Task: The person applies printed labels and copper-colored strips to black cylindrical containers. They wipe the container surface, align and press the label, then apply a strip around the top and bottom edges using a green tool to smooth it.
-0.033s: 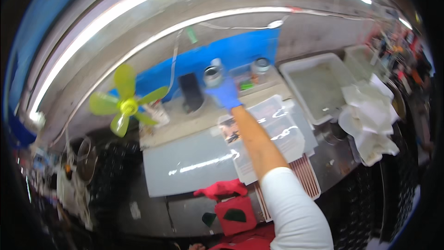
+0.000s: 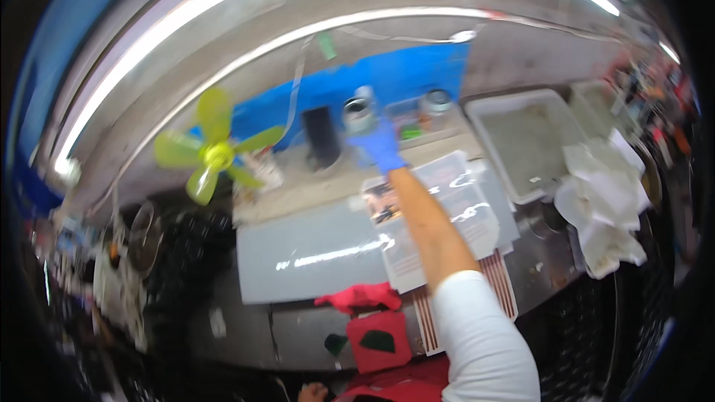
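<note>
My right hand (image 2: 380, 146), in a blue glove, is stretched far across the table to the shelf at the back. It is closed around the lower side of a jar (image 2: 359, 115) with a dark round opening and a pale rim; blur hides the fingertips. Of my left hand (image 2: 314, 391), only a small bare part shows at the lower edge, its fingers mostly hidden. Beneath my right forearm lie clear plastic sheets (image 2: 439, 216) with a printed picture, over a striped brown and white sheet (image 2: 500, 283).
A yellow-green fan (image 2: 218, 155) stands at the left, near a dark upright phone-like slab (image 2: 322, 137). Right of the jar is a second jar (image 2: 436, 101) by a clear tray. A white tub (image 2: 525, 141) and crumpled white sheets (image 2: 603, 201) are farther right. Red cloth (image 2: 361, 298) lies in front.
The whole view has shifted slightly, so things appear farther right and a little higher. My right hand stays at the jar. More of my left hand shows at the lower edge.
</note>
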The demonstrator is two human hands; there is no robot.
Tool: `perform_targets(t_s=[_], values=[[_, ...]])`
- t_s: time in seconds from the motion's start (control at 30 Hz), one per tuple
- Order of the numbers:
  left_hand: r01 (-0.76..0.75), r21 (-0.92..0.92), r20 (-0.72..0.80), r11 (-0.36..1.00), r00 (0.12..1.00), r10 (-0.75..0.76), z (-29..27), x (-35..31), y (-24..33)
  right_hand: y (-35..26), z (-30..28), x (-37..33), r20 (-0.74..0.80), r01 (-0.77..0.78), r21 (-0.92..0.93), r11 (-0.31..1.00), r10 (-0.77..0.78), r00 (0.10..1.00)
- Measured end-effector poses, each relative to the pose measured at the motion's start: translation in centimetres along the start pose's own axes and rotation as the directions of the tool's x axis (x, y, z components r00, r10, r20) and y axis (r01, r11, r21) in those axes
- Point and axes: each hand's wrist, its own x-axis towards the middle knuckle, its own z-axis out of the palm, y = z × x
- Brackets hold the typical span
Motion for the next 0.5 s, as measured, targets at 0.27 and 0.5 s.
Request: perform_targets(t_s=[0.27,0.5], values=[[0.055,-0.029,-0.034,0.998,0.998,-0.056,-2.0,-1.7,8.7,2.1,-10.6,-10.9,0.511,-0.338,0.227,0.914,0.184,0.840],[-0.124,-0.101,-0.352,0.987,0.932,0.081,-7.3,3.6,11.2,-7.6,-9.1,-19.8,0.859,-0.406,0.070,0.911,0.152,0.489]])
